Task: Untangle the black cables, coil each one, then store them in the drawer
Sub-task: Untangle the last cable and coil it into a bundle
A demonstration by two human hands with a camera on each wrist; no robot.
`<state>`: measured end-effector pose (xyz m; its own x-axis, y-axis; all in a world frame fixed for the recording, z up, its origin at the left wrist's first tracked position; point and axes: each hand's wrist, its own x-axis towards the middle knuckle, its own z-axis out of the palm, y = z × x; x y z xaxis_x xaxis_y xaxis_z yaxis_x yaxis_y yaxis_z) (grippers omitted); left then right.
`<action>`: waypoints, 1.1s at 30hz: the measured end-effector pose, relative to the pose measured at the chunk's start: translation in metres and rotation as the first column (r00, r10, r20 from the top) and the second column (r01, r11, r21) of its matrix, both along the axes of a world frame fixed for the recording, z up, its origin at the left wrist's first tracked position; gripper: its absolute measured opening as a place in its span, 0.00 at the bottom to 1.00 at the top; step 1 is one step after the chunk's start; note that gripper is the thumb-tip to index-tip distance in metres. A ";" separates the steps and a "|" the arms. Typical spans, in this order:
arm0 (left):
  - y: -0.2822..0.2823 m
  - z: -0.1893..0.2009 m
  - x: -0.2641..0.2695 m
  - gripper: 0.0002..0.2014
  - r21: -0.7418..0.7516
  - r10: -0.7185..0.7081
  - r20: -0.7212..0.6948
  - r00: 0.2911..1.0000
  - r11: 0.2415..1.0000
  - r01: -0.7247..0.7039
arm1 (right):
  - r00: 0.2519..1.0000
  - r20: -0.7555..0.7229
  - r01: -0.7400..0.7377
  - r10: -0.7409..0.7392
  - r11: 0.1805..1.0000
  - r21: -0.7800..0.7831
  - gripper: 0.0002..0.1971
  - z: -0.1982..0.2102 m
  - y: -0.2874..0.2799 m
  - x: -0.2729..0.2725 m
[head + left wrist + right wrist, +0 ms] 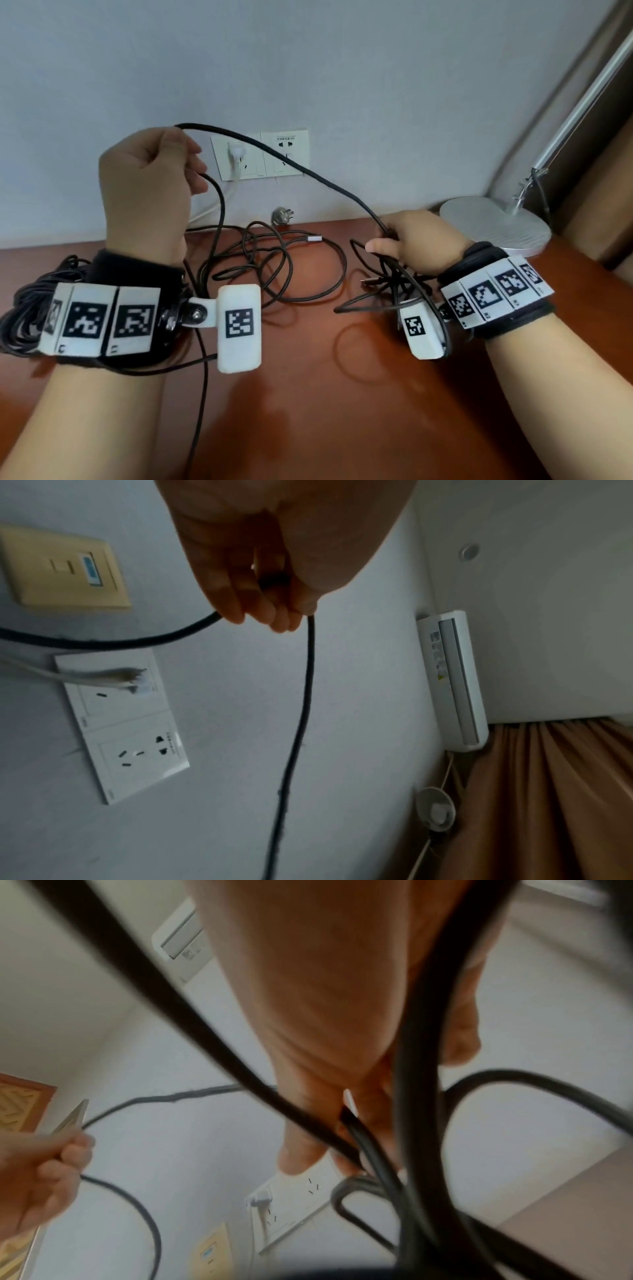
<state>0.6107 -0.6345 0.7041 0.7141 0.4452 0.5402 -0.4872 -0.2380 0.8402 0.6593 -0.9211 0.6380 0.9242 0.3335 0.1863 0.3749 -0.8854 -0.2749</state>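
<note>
Black cable [329,181] in curled fingers [193,161]

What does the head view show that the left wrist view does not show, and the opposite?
Only the head view shows the wooden desk, the loose cable tangle on it, the lamp base, and the right hand holding cable loops. Only the left wrist view shows the air conditioner, the brown curtain and the beige wall plate. Both show the left hand pinching the black cable and the white wall sockets.
</note>
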 end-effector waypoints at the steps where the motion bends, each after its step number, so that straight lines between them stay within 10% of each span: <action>1: -0.001 -0.001 0.000 0.15 0.060 0.004 -0.064 0.998 0.998 0.000 | 1.000 -0.003 0.009 -0.009 1.000 0.011 0.14 0.002 -0.003 0.000; 4: 0.000 -0.010 0.002 0.11 0.483 0.116 -0.422 0.899 0.868 0.115 | 0.999 0.013 0.048 -0.049 0.996 0.075 0.16 0.008 -0.006 -0.002; 7: -0.012 -0.017 0.000 0.18 0.756 0.303 -0.463 0.833 0.626 0.192 | 0.997 0.021 0.071 -0.075 0.988 0.140 0.16 0.012 0.004 -0.007; 13: -0.075 -0.021 -0.035 0.36 0.797 0.197 -0.246 0.949 0.598 0.082 | 0.966 0.206 0.118 -0.155 0.976 0.182 0.19 0.014 0.025 -0.014; 18: -0.124 -0.050 -0.060 0.56 0.766 -0.038 -0.415 0.909 0.524 0.372 | 0.923 0.279 0.173 -0.265 0.933 0.314 0.21 0.013 0.028 -0.013; 33: -0.124 -0.059 -0.049 0.16 0.626 -0.002 -0.708 0.706 0.462 0.629 | 0.918 0.258 0.129 -0.301 0.843 0.522 0.20 0.018 0.023 -0.014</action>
<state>0.5616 -0.7585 0.6447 0.9601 -0.2750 -0.0502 -0.2200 -0.8543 0.4710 0.6457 -0.8977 0.6558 0.8217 -0.0798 0.5643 0.3331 -0.7363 -0.5890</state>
